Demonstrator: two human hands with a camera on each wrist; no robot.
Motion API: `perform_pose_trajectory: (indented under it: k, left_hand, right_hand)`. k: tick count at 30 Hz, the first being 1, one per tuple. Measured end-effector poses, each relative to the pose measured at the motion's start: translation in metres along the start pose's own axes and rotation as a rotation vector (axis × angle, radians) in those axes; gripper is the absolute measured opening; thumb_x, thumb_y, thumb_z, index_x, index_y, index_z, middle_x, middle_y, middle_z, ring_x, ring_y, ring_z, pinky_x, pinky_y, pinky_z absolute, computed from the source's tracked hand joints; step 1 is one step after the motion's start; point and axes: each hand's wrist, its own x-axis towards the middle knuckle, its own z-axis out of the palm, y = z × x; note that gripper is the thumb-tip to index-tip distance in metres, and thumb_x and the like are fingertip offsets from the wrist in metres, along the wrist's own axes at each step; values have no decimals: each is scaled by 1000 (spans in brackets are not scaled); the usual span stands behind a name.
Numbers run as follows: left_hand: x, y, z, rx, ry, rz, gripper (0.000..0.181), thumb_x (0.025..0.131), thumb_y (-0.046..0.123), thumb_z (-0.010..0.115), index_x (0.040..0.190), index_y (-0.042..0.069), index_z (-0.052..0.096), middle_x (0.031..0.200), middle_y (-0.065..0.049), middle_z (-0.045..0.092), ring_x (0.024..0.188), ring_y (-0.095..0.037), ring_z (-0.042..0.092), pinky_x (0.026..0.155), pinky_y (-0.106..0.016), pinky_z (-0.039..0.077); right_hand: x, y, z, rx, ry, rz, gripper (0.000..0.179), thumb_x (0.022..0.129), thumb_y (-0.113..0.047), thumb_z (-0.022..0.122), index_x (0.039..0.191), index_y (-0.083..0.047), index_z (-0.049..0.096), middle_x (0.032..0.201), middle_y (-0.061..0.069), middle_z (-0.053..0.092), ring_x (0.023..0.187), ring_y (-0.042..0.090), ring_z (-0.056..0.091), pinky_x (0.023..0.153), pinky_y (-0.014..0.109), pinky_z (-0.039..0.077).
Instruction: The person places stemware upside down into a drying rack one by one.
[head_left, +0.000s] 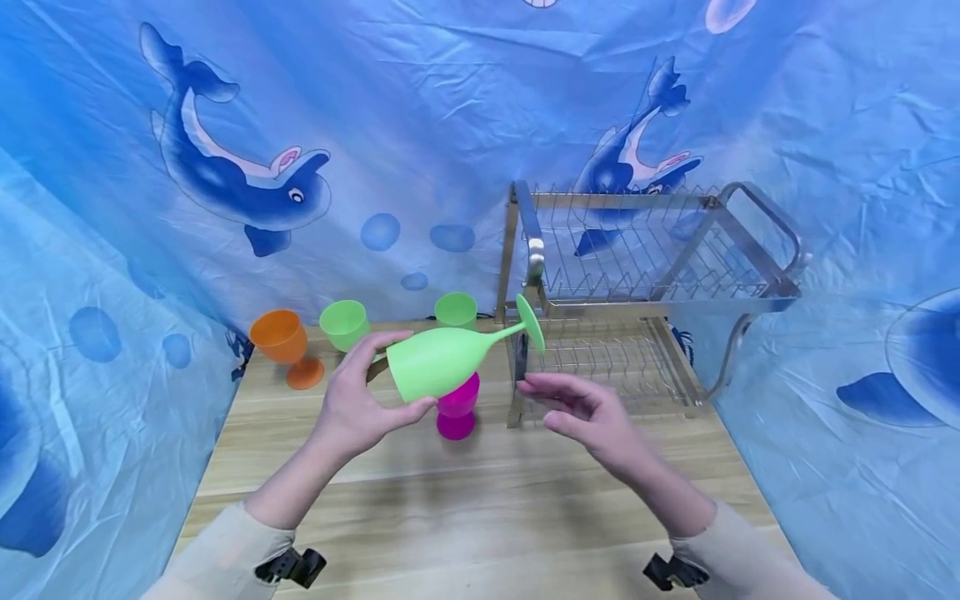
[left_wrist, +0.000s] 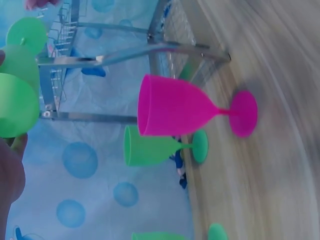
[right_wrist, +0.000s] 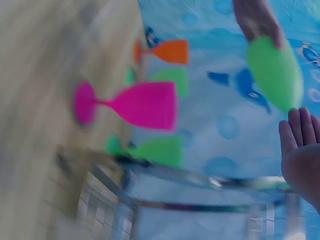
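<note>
1. Though its edges run beyond the head view, a blue dolphin-print curtain (head_left: 450, 108) backs the wooden table (head_left: 480, 517).
2. Wire rack (head_left: 667, 308), two-tiered; blurred and cut off in the right wrist view.
3. Left hand (head_left: 356, 412), gripping the bowl of a green goblet (head_left: 442, 360) sideways above the table; some fingers hidden behind it.
4. Right hand (head_left: 588, 417), fingers relaxed, holding nothing, near the goblet's base.
5. Magenta goblet (head_left: 456, 417), upright, its rim obscured in the head view.

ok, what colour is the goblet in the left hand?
Plain light green; the goblet in the left hand shows best in the head view.
</note>
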Motion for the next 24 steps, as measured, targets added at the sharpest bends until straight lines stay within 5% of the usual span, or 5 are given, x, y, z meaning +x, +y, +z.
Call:
perform_pose_trajectory:
  k: [7, 13, 19, 24]
  left_hand:
    - [-4, 6, 17, -252, 22, -165, 80, 71, 4, 98, 142, 13, 62, 141, 0, 63, 122, -23, 63, 106, -27, 56]
    - [-9, 8, 30, -397, -2, -272, 77, 76, 1, 93, 144, 10, 58, 144, -5, 59, 124, -28, 63, 105, -33, 57]
    - [-11, 11, 36, -491, -18, -290, 73, 79, -2, 88, 145, 7, 57, 146, -9, 57, 125, -31, 61, 103, -34, 59]
    - [-12, 14, 41, -538, -21, -316, 73, 80, -2, 87, 145, 7, 56, 146, -11, 56, 127, -31, 60, 103, -34, 59]
  right_hand:
    - [32, 31, 24, 328, 95, 61, 63, 106, -8, 63, 157, 15, 34, 159, 35, 43, 143, 23, 56, 122, 38, 42]
    - [54, 38, 32, 427, 139, 24, 75, 102, -27, 76, 155, 12, 40, 150, 15, 57, 138, 20, 59, 122, 38, 43]
    - [64, 31, 36, 467, 170, 11, 38, 103, -25, 75, 139, -16, 68, 143, 4, 67, 135, 19, 60, 122, 37, 43]
    - [70, 26, 39, 511, 199, -4, 24, 107, -17, 67, 130, -20, 75, 135, 2, 73, 133, 16, 64, 118, 33, 47]
